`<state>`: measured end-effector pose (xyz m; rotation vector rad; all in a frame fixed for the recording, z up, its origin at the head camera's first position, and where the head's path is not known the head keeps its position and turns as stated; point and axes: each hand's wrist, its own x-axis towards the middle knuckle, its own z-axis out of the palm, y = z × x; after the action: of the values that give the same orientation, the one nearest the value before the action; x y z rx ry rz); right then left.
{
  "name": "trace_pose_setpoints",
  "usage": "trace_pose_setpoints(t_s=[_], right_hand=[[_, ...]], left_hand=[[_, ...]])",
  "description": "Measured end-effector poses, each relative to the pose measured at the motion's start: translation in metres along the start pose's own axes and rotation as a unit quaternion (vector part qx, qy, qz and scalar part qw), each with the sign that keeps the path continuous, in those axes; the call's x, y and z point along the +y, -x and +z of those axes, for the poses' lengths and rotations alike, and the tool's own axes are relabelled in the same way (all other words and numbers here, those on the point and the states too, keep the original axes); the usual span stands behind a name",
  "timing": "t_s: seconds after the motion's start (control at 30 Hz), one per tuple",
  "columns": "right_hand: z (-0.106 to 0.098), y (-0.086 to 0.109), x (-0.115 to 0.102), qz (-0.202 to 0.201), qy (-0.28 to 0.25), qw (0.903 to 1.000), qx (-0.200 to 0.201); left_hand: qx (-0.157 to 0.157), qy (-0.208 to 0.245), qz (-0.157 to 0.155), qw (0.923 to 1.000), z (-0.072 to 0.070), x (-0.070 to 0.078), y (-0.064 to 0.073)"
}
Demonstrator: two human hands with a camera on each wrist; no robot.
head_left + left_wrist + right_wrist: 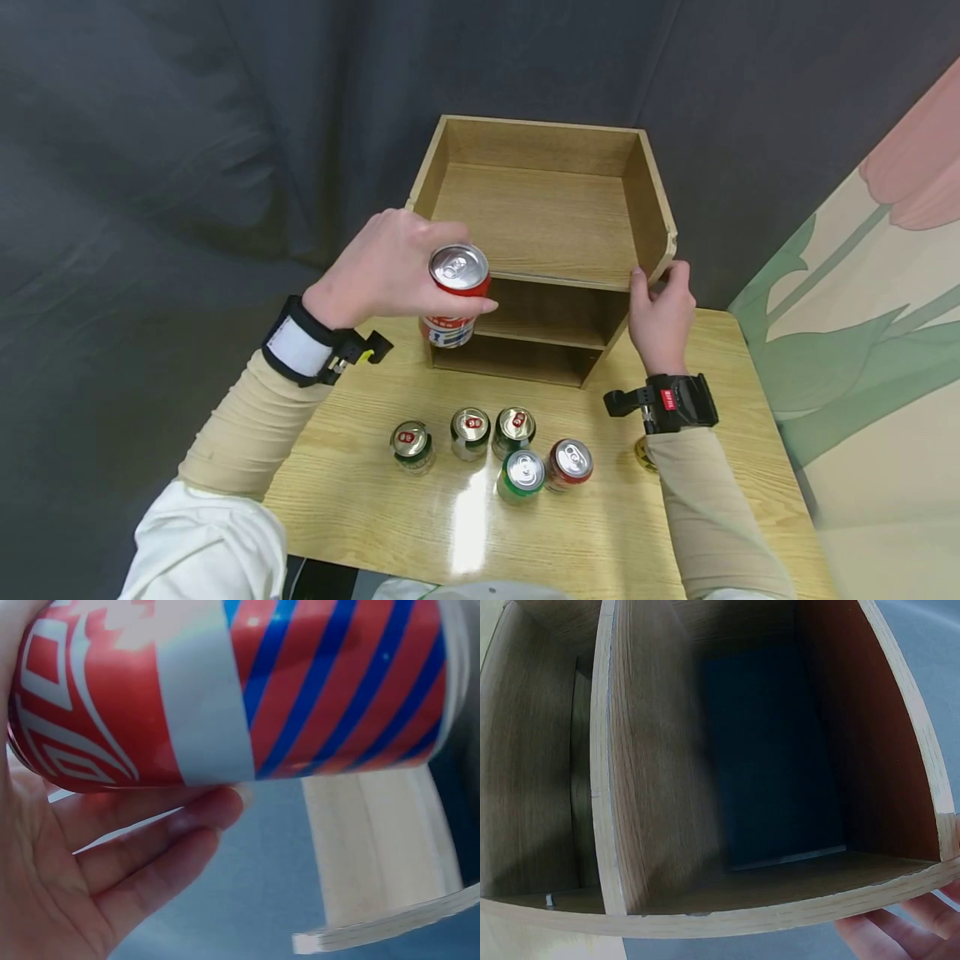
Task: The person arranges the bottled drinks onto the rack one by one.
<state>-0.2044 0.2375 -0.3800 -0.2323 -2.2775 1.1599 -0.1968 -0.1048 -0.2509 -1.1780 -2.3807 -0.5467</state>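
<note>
Holding red can (460, 272) in left grip (382, 271), in front of wooden shelf unit (536, 217).
Wrapped by thumb and fingers, off table (337, 500), before left part of unit with lid turned up. Pinching unit's front right corner between thumb and fingers of right grip (662, 321). Counted five upright cans (470, 434) on table before unit, including green-rimmed can (523, 473) just beside red-rimmed can (570, 462) toward the right. Noted yellow item (643, 454) beside right sleeve (705, 500), mostly hidden and not identifiable. Observed dark cloth (225, 192) behind unit.
</note>
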Motion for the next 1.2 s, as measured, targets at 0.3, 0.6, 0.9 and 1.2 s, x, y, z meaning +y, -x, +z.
trace_pose_setpoints(t_s=[0.3,0.6,0.9,1.2], right_hand=[[0.0,-0.001,0.002,-0.008,0.002,0.9999,0.008],[0.001,-0.001,-0.001,-0.004,0.003,0.9999,0.01],[0.004,-0.001,-0.001,-0.007,0.001,0.9999,0.016],[0.006,0.0,-0.002,-0.007,0.003,0.9998,0.018]], left_hand=[[0.056,0.001,0.04,0.9976,-0.015,0.001,-0.018],[0.09,-0.006,0.062,0.994,-0.017,-0.001,-0.025],[0.076,-0.012,0.066,0.9948,-0.015,-0.012,-0.025],[0.037,0.019,0.03,0.9987,-0.01,-0.031,-0.023]])
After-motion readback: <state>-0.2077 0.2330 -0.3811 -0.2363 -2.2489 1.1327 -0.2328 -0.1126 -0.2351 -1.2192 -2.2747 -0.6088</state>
